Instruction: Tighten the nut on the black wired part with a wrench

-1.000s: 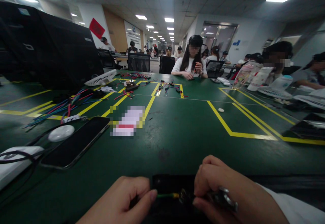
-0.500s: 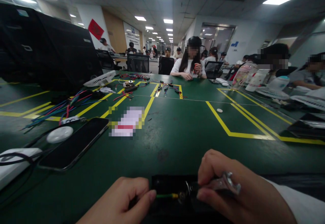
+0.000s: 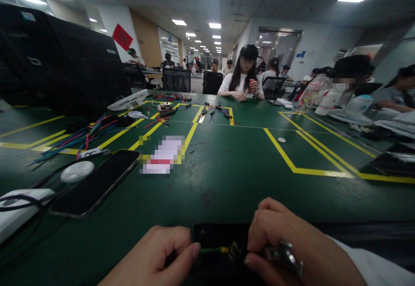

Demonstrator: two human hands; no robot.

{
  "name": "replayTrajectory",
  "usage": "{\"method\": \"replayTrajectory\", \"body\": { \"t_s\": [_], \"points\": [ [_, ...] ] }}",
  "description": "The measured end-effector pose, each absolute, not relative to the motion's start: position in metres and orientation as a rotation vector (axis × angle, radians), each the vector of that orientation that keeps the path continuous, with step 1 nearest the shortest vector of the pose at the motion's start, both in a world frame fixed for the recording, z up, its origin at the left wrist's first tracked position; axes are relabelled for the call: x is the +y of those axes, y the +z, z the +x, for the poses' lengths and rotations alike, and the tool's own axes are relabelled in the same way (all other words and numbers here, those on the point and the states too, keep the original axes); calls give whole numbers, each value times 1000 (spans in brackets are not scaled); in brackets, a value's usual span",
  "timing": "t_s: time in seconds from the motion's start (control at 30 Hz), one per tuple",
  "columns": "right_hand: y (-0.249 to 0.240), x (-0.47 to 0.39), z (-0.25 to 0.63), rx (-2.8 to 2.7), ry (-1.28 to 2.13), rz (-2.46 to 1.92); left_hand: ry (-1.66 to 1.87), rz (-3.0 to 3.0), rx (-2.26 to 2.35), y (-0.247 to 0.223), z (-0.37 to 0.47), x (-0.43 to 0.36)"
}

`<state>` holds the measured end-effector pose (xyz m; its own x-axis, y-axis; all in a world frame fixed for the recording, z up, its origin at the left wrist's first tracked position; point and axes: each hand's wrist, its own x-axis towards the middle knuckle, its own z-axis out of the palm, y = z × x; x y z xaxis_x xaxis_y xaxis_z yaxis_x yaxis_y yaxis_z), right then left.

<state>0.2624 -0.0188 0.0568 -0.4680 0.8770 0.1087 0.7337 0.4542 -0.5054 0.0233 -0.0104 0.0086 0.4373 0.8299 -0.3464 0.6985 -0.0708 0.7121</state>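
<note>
My left hand (image 3: 155,258) pinches a thin green wire (image 3: 210,249) with a yellow tip at the bottom middle of the head view. My right hand (image 3: 292,243) grips a small metal tool (image 3: 285,255), its head meeting the wire's tip. Both hands work over a black object (image 3: 217,234) lying at the near edge of the green table (image 3: 233,169). What the tool's jaws do at the wire is hidden by my fingers.
A black phone (image 3: 97,182), a white round puck (image 3: 77,171) and a white box with a black cable (image 3: 16,208) lie to the left. Coloured wires (image 3: 78,137) and a black case (image 3: 58,57) sit farther left. People sit across and at the right.
My right hand rose and turned the metal tool upward half a second ago, then came back down to the wire's tip. My left hand kept its hold.
</note>
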Motion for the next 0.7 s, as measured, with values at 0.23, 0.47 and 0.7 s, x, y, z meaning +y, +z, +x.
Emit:
{"method": "replayTrajectory", "body": {
  "t_s": [0.23,0.47,0.7],
  "points": [
    [64,-5,270,-2579,593,-992,179,1805,1278,9,23,-8],
    [76,-5,277,-2488,787,-1065,167,1825,1298,12,24,-10],
    [66,-23,278,-2246,703,-1311,191,1819,1300,7,22,-11]
  ]
}}
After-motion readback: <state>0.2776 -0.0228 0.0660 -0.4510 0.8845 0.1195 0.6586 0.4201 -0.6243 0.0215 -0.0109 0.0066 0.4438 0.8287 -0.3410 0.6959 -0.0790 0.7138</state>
